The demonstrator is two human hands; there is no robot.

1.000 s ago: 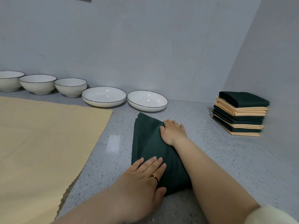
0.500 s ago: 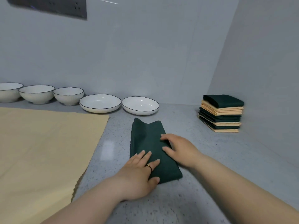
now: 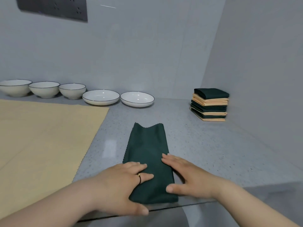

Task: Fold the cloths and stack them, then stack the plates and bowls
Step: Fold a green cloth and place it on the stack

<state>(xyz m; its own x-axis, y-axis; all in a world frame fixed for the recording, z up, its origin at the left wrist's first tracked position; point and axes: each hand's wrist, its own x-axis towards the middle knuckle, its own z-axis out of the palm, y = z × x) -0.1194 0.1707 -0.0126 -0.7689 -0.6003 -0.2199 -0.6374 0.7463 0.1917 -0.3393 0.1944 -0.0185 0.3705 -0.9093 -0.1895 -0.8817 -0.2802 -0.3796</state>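
Desk [image 3: 216,151]: grey.
Green cloth [image 3: 147,143]: folded, near end under both grips.
Left grip [image 3: 122,182]: released, pressing flat.
Right grip [image 3: 188,177]: released, pressing flat.

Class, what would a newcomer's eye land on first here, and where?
The left hand and right hand press a folded dark green cloth at the counter's near edge. A green-and-tan stack of folded cloths stands far right; a tan cloth lies spread at left.
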